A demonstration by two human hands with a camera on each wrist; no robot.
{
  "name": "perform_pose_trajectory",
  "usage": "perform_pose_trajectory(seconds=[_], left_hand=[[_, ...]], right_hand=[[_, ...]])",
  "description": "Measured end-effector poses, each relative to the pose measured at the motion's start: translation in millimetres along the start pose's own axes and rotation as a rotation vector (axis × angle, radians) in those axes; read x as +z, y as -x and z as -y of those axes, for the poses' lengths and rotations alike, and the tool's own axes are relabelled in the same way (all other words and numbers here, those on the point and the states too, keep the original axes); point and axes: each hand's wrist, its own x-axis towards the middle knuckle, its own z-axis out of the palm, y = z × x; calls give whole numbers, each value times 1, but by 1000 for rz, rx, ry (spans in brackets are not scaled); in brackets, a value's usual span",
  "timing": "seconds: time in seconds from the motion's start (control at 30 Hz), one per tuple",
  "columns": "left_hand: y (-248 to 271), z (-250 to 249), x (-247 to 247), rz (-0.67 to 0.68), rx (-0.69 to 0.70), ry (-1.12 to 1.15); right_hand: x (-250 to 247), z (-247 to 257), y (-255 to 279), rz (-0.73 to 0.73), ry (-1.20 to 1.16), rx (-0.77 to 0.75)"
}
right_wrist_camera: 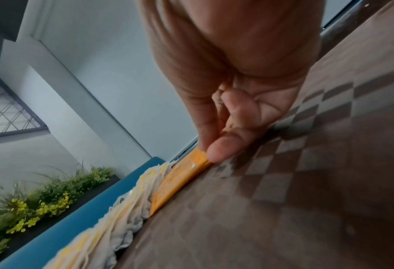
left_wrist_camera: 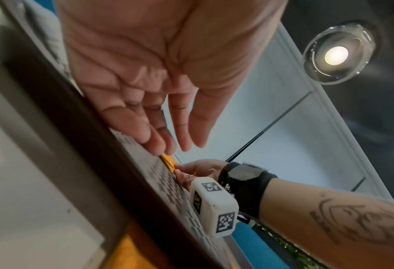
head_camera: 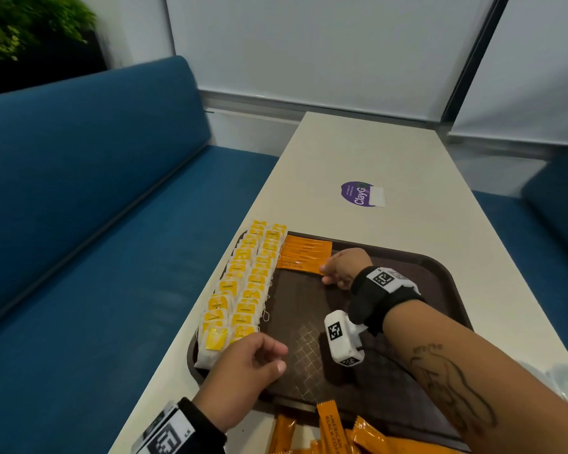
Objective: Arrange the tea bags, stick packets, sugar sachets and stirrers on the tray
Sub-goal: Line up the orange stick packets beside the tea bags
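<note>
On tray (head_camera: 440,273), right hand (head_camera: 343,267) pinching stick packets (head_camera: 305,255)

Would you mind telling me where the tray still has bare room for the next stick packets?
The tray is bare in its middle and right half, right of the tea bags and nearer than the stick packets under the right hand. The left edge is crowded; the left hand hovers at the near-left corner.

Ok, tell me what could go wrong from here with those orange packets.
1. The right hand pinches the end of the stick packets that lie side by side on the tray; a pull or nudge could skew the row.
2. The tea bags lie right against that row, with loose strings, so sliding the packets may drag them out of line.
3. The left hand hovers open beside the nearest tea bags and might brush them.
</note>
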Motion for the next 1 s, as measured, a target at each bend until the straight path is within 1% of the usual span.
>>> perform_pose_trajectory(seconds=[0.1, 0.17, 0.3, 0.4, 0.43, 0.5, 0.63, 0.7, 0.8, 0.83, 0.9, 0.93, 1.0], left_hand=[[0, 3, 1, 44, 16, -126], [-1, 5, 2, 70, 13, -180], [-2, 5, 2, 77, 12, -196], [-2, 5, 2, 76, 11, -201], [-2, 5, 2, 74, 10, -201], [-2, 5, 1, 73, 9, -206], [1, 2, 0, 76, 30, -187], [6, -2, -2, 68, 45, -166], [12, -7, -5, 59, 76, -158], [16, -9, -5, 58, 88, -166], [22, -12, -8, 51, 125, -189], [26, -14, -8, 50, 136, -209], [33, -15, -9, 51, 144, -240]], right_hand=[[0, -5, -14, -55, -41, -109], [1, -7, -16, -82, -49, -124], [4, -2, -18, -97, 4, -97], [7, 4, -17, -137, 240, -1], [7, 6, -16, -144, 253, 12], [8, 10, -16, -136, 254, 19], [5, 10, -10, -152, 338, 8], [2, 9, -3, -168, 375, -31], [-9, 5, 11, -163, 414, -154], [-13, 1, 20, -162, 377, -200], [-21, -7, 48, -136, 171, -296], [-26, -14, 68, -118, 113, -347], [-32, -29, 109, -59, 165, -428]])
